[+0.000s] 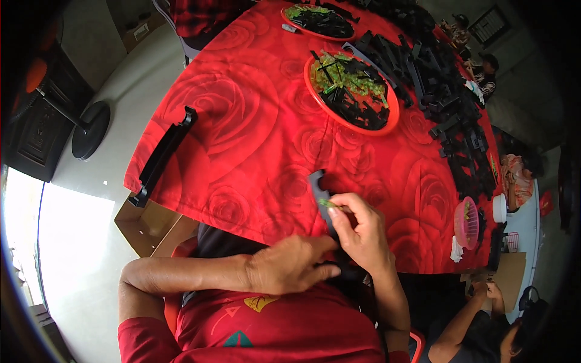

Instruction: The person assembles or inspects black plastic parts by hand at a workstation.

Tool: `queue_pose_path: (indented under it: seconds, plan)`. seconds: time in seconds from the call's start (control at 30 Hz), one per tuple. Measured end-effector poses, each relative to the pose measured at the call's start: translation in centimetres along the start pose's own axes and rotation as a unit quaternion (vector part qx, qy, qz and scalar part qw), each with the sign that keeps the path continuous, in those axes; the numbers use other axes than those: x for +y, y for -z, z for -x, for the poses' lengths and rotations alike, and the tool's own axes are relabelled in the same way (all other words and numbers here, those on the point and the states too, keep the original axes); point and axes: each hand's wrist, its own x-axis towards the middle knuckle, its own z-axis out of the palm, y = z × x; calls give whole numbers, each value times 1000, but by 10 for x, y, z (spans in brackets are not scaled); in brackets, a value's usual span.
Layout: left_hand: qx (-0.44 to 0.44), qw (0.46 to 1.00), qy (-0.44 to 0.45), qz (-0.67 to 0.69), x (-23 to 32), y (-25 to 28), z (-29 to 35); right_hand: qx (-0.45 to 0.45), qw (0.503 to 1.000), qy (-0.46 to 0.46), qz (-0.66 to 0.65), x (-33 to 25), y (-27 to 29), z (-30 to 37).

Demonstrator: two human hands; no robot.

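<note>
A black plastic strip (321, 189) with a notched far end points away from me, over the near edge of the red tablecloth. My left hand (290, 266) is curled round its near part, which the fingers mostly hide. In my right hand (362, 233), thumb and forefinger pinch a small green piece (327, 203) against the strip's face. Another long black strip (163, 154) lies by the table's left edge. Farther off, an orange-red plate (394, 116) carries green pieces and short black pieces.
A second plate (352, 37) with similar pieces stands at the far side. Heaped black parts (430, 81) line the right of the red tablecloth (242, 139). A pink basket (466, 224) and a white cup (499, 209) are at right. Another person's hands (487, 290) show at lower right.
</note>
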Motion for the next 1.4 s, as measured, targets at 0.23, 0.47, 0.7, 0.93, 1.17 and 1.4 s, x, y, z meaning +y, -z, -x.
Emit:
queue_pose_path:
  seconds: [0.23,0.47,0.7,0.93,1.17,1.4]
  plan:
    - [201,956,-139,-162,1,40,3,26,999,47,-5,-2,28,-19]
    - [298,795,-262,-459,-36,67,-38,63,994,-37,75,-15,31,36]
    - [216,883,-160,-385,-33,27,5,65,983,23,171,-16,30,62]
    - [217,914,-157,-306,-37,18,5,35,976,50,211,-12,28,60]
    - [228,918,-176,-271,-48,12,5,37,985,32,164,-15,14,55]
    - [237,918,-179,-264,-50,11,4,42,989,28,140,-17,8,52]
